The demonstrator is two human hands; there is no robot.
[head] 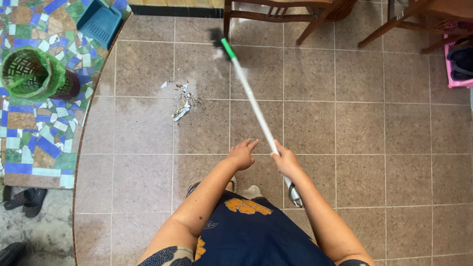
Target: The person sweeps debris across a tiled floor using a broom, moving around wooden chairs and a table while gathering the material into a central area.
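My right hand [286,160] grips the white handle of a broom [253,101] that slants away from me. Its green collar and dark head [217,37] rest on the tiled floor near a chair's legs. My left hand [241,153] hovers just left of the handle, fingers spread and holding nothing. A small pile of white shards and crumbs [182,102] lies on the grey tiles, left of the handle and below the broom head.
A blue dustpan [101,20] and a green-lined wicker bin [32,74] stand on the mosaic floor [44,148] at left. Wooden chair legs [276,17] cross the top. A pink crate [458,64] is at right, and dark sandals [24,201] lie at lower left.
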